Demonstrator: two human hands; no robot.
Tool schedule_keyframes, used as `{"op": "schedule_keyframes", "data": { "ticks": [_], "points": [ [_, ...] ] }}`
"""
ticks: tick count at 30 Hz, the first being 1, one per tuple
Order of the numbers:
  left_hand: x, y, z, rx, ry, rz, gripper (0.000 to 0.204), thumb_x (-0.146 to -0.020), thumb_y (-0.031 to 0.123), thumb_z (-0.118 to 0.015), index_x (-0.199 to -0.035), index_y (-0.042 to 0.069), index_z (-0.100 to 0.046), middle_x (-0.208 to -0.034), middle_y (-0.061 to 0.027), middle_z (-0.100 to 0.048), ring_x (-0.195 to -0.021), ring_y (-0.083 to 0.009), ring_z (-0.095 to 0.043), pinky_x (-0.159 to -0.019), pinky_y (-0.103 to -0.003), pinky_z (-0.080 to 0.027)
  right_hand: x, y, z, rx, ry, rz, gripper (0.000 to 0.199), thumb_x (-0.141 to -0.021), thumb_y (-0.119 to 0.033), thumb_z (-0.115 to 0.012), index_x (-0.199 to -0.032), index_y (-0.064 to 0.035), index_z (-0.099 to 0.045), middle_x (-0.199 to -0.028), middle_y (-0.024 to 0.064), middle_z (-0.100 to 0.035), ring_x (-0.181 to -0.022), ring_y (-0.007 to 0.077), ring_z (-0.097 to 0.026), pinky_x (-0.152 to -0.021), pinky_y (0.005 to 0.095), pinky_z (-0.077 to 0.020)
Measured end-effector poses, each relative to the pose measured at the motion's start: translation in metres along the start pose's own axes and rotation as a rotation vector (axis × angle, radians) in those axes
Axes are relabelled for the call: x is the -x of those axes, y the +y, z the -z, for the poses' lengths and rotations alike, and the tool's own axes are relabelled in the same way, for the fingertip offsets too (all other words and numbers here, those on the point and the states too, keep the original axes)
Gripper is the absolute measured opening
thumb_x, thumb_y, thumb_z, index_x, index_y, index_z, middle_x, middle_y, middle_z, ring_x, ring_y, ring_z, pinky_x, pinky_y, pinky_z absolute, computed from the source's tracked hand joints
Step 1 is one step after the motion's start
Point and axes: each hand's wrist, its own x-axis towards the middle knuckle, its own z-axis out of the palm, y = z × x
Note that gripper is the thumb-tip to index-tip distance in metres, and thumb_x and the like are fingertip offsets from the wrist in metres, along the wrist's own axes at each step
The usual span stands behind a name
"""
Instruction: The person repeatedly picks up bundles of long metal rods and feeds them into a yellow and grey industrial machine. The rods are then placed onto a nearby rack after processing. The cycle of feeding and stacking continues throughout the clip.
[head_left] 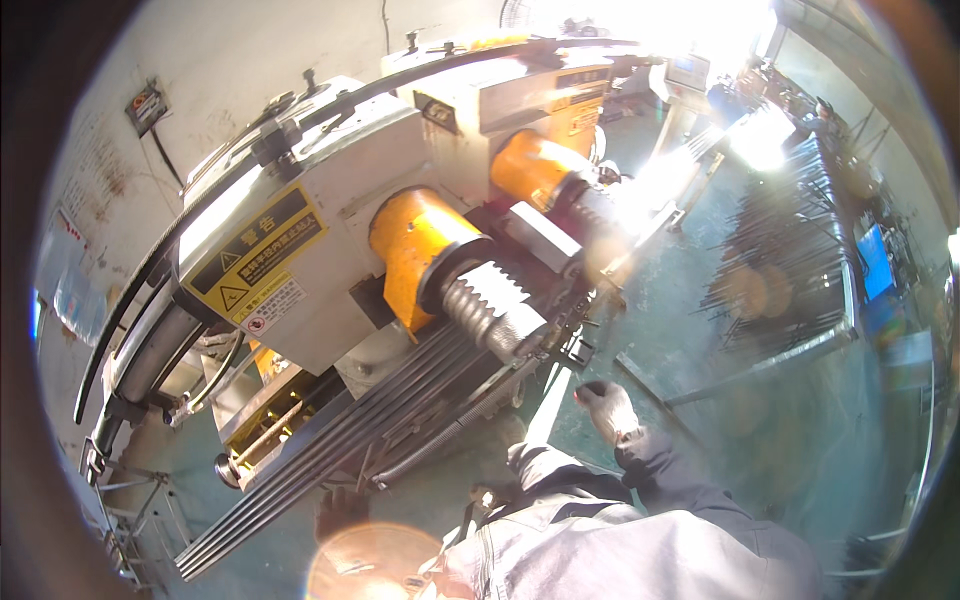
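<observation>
Several long dark metal bars [330, 455] lie side by side, running from the lower left up into a large machine [360, 180]. My left hand [342, 512], in a dark glove, is just beside their near side; its fingers look stretched out, and glare covers part of the forearm. I cannot tell whether it touches the bars. On the right, my right hand [608, 408] wears a pale glove with dark fingertips. Its fingers are curled in, with nothing visible in them. It hovers over the green floor, close to the machine's front edge.
Two orange housings [420, 245] with thick ribbed shafts [490, 305] jut from the machine. A large stack of dark rods [780, 250] lies in a metal frame at the right. A metal stand [150, 515] is at lower left. Bright glare washes out the far end.
</observation>
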Motion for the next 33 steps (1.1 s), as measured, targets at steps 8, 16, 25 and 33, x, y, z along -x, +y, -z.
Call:
{"op": "schedule_keyframes", "data": {
  "ticks": [8,16,25,33],
  "points": [
    [0.020,-0.026,0.044,0.260,0.179,0.356,0.027,-0.102,0.032,-0.066,-0.115,0.009,-0.073,-0.115,-0.0089,-0.071,-0.111,-0.0289,-0.067,-0.096,-0.049,-0.054,0.007,-0.167,0.027,-0.462,0.316,0.272,0.050,-0.114,-0.039,-0.064,-0.143,0.0008,-0.073,-0.126,0.0156,-0.081,-0.117,0.0259,-0.074,-0.109,0.0390,-0.0539],
    [-0.035,-0.023,0.086,2.114,0.884,0.954,0.033,-0.110,0.037,-0.061,-0.120,0.007,-0.072,-0.121,-0.0096,-0.073,-0.115,-0.0288,-0.068,-0.099,-0.050,-0.054,-0.051,-0.197,0.027,-1.082,0.080,0.211,0.047,-0.119,-0.043,-0.060,-0.132,-0.0010,-0.077,-0.109,0.0062,-0.083,-0.083,0.0148,-0.072,-0.072,0.0314,-0.0558],
    [-0.026,-0.027,0.164,2.060,0.961,0.681,0.054,-0.120,0.042,-0.055,-0.148,-0.003,-0.066,-0.137,-0.0155,-0.076,-0.122,-0.0283,-0.072,-0.105,-0.043,-0.057,-0.088,-0.195,0.022,-1.074,-0.039,0.089,0.055,-0.112,-0.052,-0.068,-0.131,-0.0015,-0.073,-0.100,0.0083,-0.079,-0.072,0.0172,-0.070,-0.060,0.0337,-0.0532],
    [-0.095,-0.065,0.298,1.655,1.192,0.818,0.050,-0.120,0.035,-0.058,-0.150,-0.005,-0.066,-0.135,-0.0147,-0.075,-0.119,-0.0239,-0.074,-0.106,-0.037,-0.061,-0.116,-0.195,0.018,-1.094,-0.050,0.072,0.043,-0.107,-0.038,-0.073,-0.128,-0.0006,-0.075,-0.100,0.0058,-0.077,-0.083,0.0165,-0.070,-0.074,0.0364,-0.0553]
  ]
}}
